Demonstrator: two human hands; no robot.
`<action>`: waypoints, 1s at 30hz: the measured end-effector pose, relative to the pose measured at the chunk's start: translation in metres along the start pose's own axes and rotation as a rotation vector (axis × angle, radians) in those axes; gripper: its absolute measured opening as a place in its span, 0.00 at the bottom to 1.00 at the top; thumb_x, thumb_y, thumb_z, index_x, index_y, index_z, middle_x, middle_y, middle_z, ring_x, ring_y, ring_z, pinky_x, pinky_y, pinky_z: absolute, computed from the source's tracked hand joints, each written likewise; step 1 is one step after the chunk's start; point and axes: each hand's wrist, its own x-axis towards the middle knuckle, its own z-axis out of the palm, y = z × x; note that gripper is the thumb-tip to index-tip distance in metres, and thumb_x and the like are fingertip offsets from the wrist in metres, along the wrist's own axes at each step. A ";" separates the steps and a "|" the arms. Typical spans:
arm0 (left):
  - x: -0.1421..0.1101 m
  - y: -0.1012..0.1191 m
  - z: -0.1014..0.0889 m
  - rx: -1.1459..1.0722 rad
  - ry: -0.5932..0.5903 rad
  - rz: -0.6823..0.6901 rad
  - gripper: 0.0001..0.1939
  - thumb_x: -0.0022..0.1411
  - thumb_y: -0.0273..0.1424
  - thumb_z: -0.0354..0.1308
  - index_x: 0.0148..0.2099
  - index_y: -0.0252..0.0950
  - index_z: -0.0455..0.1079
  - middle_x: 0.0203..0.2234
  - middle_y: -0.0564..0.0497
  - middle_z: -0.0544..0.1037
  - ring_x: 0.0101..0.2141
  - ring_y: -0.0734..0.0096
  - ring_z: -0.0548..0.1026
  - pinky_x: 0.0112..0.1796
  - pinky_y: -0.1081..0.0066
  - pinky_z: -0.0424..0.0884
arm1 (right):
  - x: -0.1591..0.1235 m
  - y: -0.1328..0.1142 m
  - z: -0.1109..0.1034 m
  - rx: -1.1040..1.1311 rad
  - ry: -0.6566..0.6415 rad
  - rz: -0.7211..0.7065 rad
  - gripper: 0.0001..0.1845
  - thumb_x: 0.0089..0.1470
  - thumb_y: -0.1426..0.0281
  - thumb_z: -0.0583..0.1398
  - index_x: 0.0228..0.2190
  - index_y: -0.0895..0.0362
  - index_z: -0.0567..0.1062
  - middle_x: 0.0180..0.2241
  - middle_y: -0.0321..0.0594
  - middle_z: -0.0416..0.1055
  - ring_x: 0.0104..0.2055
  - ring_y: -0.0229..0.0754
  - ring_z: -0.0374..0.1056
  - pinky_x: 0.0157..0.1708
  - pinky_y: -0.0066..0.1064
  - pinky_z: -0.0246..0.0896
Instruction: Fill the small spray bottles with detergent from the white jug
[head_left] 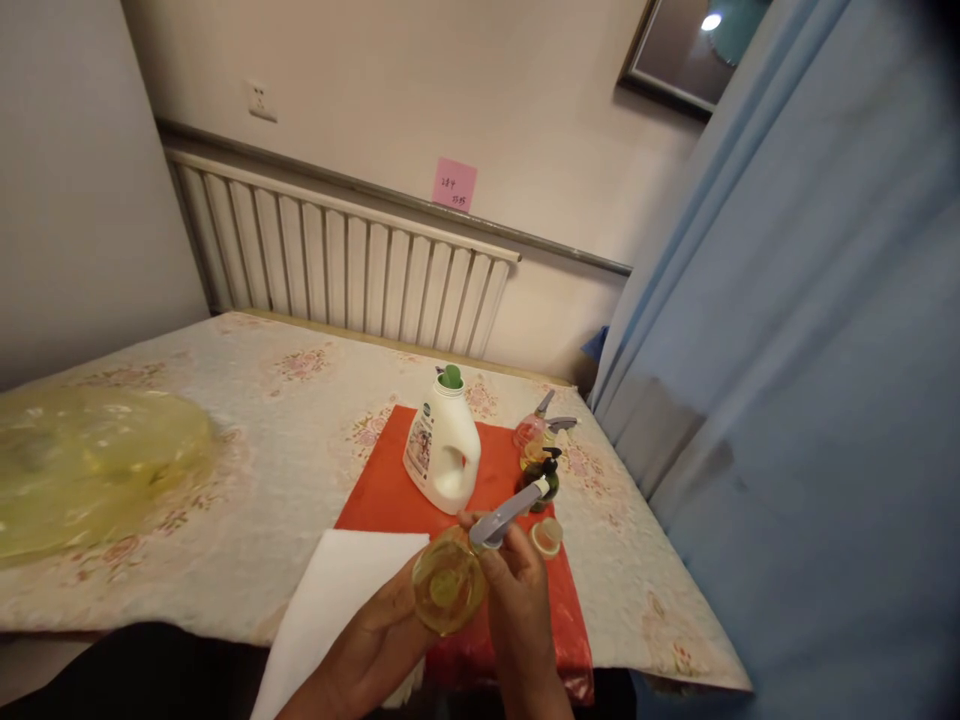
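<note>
In front of me, my left hand point(394, 615) is wrapped round the body of a clear yellow spray bottle point(450, 590), which is tilted. My right hand point(517, 590) closes round the bottle's grey trigger sprayer point(506, 515) at the neck. Just beyond my hands stands a white detergent jug point(446, 450) with a green spout, upright on a red sheet point(382, 480). To its right is a dark green pump bottle point(541, 480), partly behind the sprayer nozzle. A pale round cap or small cup point(547, 537) lies close to my right hand.
Behind the pump bottle stand a pink spray bottle point(530, 430) and another grey sprayer head point(562, 424). White paper point(337, 580) lies at the left front. A yellow plastic bag point(97, 460) covers the far left of the flowered tablecloth point(277, 480). A blue curtain point(787, 350) hangs along the right.
</note>
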 end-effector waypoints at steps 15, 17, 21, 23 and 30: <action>-0.008 -0.007 -0.009 -0.036 0.080 -0.186 0.22 0.68 0.39 0.52 0.55 0.27 0.72 0.47 0.35 0.79 0.46 0.49 0.78 0.42 0.59 0.73 | -0.003 -0.007 -0.009 -0.050 -0.074 -0.008 0.15 0.48 0.62 0.68 0.39 0.52 0.81 0.39 0.41 0.80 0.43 0.49 0.75 0.42 0.35 0.70; -0.008 -0.008 -0.012 -0.048 0.091 -0.170 0.21 0.68 0.37 0.52 0.55 0.28 0.72 0.48 0.35 0.78 0.48 0.48 0.77 0.45 0.57 0.72 | -0.003 -0.006 -0.008 -0.064 -0.051 -0.004 0.15 0.47 0.61 0.68 0.38 0.53 0.81 0.39 0.41 0.81 0.43 0.49 0.75 0.42 0.35 0.70; -0.007 -0.009 -0.014 -0.067 0.114 -0.134 0.20 0.69 0.32 0.51 0.59 0.30 0.69 0.50 0.37 0.78 0.52 0.48 0.74 0.52 0.53 0.68 | -0.003 -0.005 -0.004 -0.078 -0.016 0.016 0.17 0.47 0.61 0.69 0.39 0.54 0.81 0.41 0.42 0.81 0.44 0.51 0.75 0.44 0.36 0.71; -0.006 -0.008 -0.012 -0.076 0.100 -0.098 0.22 0.68 0.30 0.52 0.62 0.32 0.65 0.52 0.38 0.77 0.54 0.48 0.73 0.55 0.51 0.65 | -0.004 -0.004 -0.003 -0.064 -0.018 0.031 0.18 0.46 0.61 0.69 0.40 0.54 0.81 0.42 0.43 0.80 0.46 0.52 0.75 0.45 0.37 0.70; -0.003 -0.008 -0.014 -0.107 0.108 -0.068 0.24 0.66 0.31 0.53 0.64 0.32 0.64 0.52 0.39 0.77 0.56 0.49 0.72 0.58 0.50 0.62 | -0.003 0.001 -0.002 -0.093 -0.027 0.024 0.19 0.50 0.63 0.66 0.44 0.55 0.80 0.46 0.43 0.79 0.50 0.54 0.73 0.49 0.41 0.69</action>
